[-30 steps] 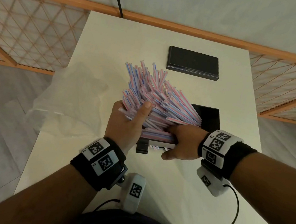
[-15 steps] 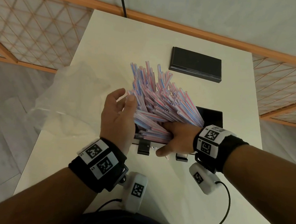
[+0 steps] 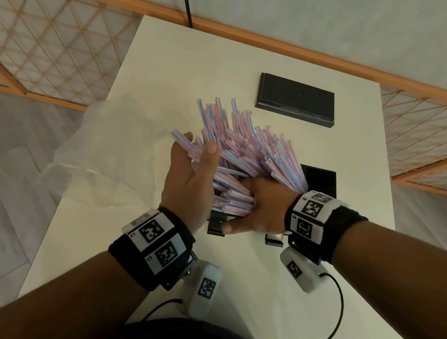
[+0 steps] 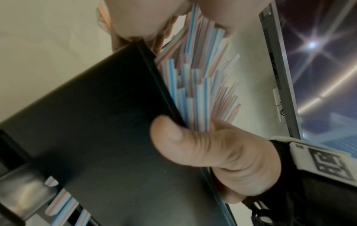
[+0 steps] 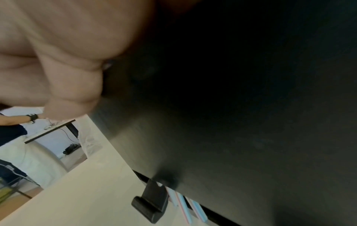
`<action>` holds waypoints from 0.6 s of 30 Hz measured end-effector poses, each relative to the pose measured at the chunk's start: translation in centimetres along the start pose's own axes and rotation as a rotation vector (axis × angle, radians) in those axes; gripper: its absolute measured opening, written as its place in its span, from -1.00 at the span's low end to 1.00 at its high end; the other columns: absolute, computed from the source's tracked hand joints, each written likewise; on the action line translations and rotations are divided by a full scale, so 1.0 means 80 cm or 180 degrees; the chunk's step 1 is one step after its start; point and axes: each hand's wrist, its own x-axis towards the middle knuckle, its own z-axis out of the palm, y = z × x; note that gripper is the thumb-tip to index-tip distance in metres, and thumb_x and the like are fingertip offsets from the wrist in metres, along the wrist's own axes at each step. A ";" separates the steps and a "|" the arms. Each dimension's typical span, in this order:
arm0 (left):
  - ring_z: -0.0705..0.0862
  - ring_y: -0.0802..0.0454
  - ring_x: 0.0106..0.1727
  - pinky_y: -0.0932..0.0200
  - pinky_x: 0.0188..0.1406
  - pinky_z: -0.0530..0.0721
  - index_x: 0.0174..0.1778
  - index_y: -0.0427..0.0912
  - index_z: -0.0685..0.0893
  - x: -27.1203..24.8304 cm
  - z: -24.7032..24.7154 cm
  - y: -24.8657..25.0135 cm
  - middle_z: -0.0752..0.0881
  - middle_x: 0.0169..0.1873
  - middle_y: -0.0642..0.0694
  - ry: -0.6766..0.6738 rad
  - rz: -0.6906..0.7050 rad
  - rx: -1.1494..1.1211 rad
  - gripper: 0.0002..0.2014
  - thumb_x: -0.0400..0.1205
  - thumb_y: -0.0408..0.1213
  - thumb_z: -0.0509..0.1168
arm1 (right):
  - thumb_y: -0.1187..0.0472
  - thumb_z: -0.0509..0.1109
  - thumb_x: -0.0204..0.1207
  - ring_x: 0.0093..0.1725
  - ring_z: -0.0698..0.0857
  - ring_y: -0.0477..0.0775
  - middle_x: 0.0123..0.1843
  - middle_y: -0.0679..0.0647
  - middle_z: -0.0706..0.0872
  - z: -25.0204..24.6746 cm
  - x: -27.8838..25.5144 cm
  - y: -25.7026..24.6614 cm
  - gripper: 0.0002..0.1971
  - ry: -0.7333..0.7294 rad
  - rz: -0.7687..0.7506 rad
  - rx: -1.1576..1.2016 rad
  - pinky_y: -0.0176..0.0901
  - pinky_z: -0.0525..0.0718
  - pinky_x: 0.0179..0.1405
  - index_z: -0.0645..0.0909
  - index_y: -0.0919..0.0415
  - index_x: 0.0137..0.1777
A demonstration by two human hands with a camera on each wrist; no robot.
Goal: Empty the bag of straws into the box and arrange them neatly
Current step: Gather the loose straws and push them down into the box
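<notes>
on the white table (image 3: 228, 298) the bag (image 3: 110, 154) lies emptied, while the straws (image 3: 252, 156) fan untidily out of the black box (image 3: 320, 179), left hand (image 3: 189, 182) gripping some, right hand (image 3: 262, 208) clutching the bunch.

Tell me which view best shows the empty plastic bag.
Head view. The plastic bag lies crumpled over the table's left edge, whole and unobstructed, beside the left hand. The right wrist view catches only a small blurred clear patch that may be it; the left wrist view shows none of it.
</notes>
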 end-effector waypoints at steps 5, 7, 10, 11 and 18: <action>0.68 0.01 0.49 -0.17 0.58 0.59 0.68 -0.21 0.36 0.002 -0.001 0.005 0.67 0.48 -0.13 0.0078 -0.0097 -0.0014 0.02 0.41 0.40 0.31 | -0.37 0.65 0.11 -0.21 0.72 -0.17 -0.22 -0.14 0.77 -0.009 -0.008 0.006 -0.45 0.0184 0.0052 0.0162 -0.24 0.66 -0.16 0.63 -0.05 -0.05; 0.75 0.03 0.37 -0.23 0.48 0.66 0.60 -0.21 0.46 0.004 -0.003 -0.002 0.76 0.35 -0.07 -0.0031 0.0007 0.0304 -0.09 0.46 0.35 0.38 | -0.42 0.60 0.13 -0.23 0.72 -0.04 -0.25 -0.08 0.75 -0.009 -0.010 0.010 -0.42 0.0269 0.0086 -0.0011 -0.19 0.66 -0.20 0.62 0.00 -0.08; 0.81 0.03 0.28 -0.28 0.36 0.73 0.44 -0.06 0.65 0.007 -0.007 -0.020 0.82 0.23 0.03 -0.0273 -0.0030 0.0686 -0.25 0.45 0.35 0.48 | -0.59 0.37 0.14 -0.17 0.71 0.13 -0.18 0.05 0.74 -0.007 -0.013 0.019 -0.23 0.0164 0.0092 -0.0327 -0.04 0.71 -0.08 0.64 0.11 0.02; 0.81 0.05 0.25 -0.26 0.33 0.74 0.38 -0.07 0.68 0.006 -0.009 -0.022 0.83 0.20 0.02 -0.0296 -0.0046 0.0729 -0.24 0.41 0.38 0.50 | -0.60 0.33 0.15 -0.10 0.72 0.14 -0.10 0.05 0.76 -0.006 -0.016 0.022 -0.18 0.0115 0.0078 -0.0315 -0.02 0.71 0.01 0.65 0.11 0.11; 0.80 -0.02 0.16 -0.25 0.32 0.73 0.41 -0.31 0.58 0.005 -0.003 -0.005 0.81 0.08 -0.10 -0.0077 -0.0285 -0.0025 0.03 0.28 0.48 0.57 | -0.39 0.57 0.22 0.00 0.66 0.07 -0.01 -0.02 0.68 0.000 -0.041 0.039 -0.34 0.0680 -0.0045 -0.0448 -0.11 0.65 0.07 0.63 0.08 0.15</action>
